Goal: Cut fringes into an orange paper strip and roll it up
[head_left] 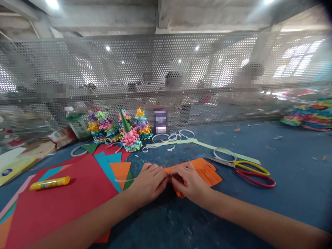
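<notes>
Plainly, from my distant seat I saw both hands meet at the left end of the orange paper [204, 169], which lay above the blue table [218, 221], its right part cut into strips. I had the right hand [190, 181] pinching that end, thumb and forefinger narrow, and the left hand [149, 181] closed on it just beside, fingers bunched together (the fingertips themselves were partly hidden from me). A pale strip [123, 180] stuck out to the left of the left hand; whether it was held, I couldn't tell.

Off to the right I saw scissors [242, 167] resting with their blades apart, a white paper loop [225, 154] touching them. On my left, a yellow glue stick [49, 183] lay across a red sheet [70, 204]. Beyond the hands stood a small fringed cone with a green tip [131, 138], and farther back, a phone [160, 121] leaned upright near the perforated screen [145, 69].
</notes>
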`<state>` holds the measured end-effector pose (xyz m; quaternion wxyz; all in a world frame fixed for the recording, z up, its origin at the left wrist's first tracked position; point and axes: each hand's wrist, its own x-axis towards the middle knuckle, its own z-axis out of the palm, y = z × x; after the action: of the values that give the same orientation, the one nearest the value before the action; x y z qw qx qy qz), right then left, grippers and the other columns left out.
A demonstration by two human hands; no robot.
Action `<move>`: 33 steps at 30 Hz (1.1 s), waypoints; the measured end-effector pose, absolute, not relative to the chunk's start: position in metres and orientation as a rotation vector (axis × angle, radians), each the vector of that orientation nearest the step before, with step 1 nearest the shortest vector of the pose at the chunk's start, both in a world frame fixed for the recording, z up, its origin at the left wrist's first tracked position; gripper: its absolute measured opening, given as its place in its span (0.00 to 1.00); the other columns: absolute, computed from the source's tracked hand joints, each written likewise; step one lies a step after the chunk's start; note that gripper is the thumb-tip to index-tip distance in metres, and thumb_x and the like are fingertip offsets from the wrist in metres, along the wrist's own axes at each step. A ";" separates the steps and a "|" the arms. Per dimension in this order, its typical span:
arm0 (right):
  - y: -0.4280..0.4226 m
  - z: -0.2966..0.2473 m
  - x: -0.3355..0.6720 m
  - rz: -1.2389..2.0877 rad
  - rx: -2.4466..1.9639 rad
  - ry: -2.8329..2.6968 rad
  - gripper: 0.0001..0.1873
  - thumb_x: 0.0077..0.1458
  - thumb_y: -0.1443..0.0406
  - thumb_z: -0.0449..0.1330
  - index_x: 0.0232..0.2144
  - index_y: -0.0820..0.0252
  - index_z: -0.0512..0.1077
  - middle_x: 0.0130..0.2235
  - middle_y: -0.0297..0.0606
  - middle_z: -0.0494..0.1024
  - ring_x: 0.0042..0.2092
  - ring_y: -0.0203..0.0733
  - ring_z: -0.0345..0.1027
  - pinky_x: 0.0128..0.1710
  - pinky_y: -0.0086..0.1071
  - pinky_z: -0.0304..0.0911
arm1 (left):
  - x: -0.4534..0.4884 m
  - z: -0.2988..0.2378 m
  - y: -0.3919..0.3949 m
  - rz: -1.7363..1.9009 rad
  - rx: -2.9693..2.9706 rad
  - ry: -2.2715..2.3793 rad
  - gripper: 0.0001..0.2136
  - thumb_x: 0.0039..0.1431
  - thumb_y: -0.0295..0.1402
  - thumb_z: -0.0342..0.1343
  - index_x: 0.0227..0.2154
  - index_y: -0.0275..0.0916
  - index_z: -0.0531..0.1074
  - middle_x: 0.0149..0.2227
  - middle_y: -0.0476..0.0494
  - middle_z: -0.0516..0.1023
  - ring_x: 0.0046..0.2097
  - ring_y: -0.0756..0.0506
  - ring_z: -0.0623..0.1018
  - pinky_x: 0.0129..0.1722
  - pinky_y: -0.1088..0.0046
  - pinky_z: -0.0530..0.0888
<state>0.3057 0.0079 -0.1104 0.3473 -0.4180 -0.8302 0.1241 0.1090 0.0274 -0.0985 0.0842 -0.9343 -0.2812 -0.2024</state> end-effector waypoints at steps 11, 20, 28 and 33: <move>0.005 -0.107 0.302 0.586 -1.141 -2.030 0.03 0.48 0.70 0.55 0.26 0.57 0.66 0.26 0.32 0.69 0.33 0.40 0.60 0.39 0.36 0.55 | 0.108 -0.107 0.031 -0.616 -2.756 -0.765 0.09 0.68 0.30 0.39 0.36 0.39 0.64 0.34 0.48 0.72 0.38 0.46 0.69 0.42 0.66 0.60; 0.016 -0.098 0.301 1.044 -1.182 -1.775 0.09 0.42 0.76 0.50 0.22 0.58 0.61 0.22 0.28 0.63 0.28 0.35 0.60 0.26 0.26 0.57 | 0.111 -0.101 0.025 -0.542 -2.732 -0.716 0.07 0.68 0.34 0.42 0.39 0.38 0.63 0.37 0.47 0.73 0.39 0.45 0.70 0.41 0.65 0.61; 0.010 -0.096 0.292 1.213 -1.157 -1.638 0.09 0.40 0.77 0.51 0.21 0.58 0.60 0.21 0.26 0.61 0.25 0.33 0.57 0.26 0.26 0.56 | 0.108 -0.103 0.025 -0.557 -2.706 -0.713 0.10 0.68 0.38 0.41 0.40 0.38 0.63 0.36 0.47 0.72 0.38 0.45 0.69 0.41 0.66 0.59; 0.005 -0.084 0.294 1.255 -1.191 -1.655 0.09 0.38 0.76 0.51 0.19 0.57 0.59 0.20 0.27 0.60 0.25 0.34 0.57 0.25 0.26 0.54 | 0.106 -0.101 0.023 -0.563 -2.641 -0.642 0.07 0.68 0.30 0.41 0.36 0.39 0.63 0.33 0.49 0.72 0.35 0.47 0.66 0.40 0.67 0.57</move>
<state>0.2936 0.0046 -0.0839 0.3649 -0.4632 -0.6437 0.4878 0.1062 0.0226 -0.1007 0.1818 -0.9357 -0.2274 -0.1995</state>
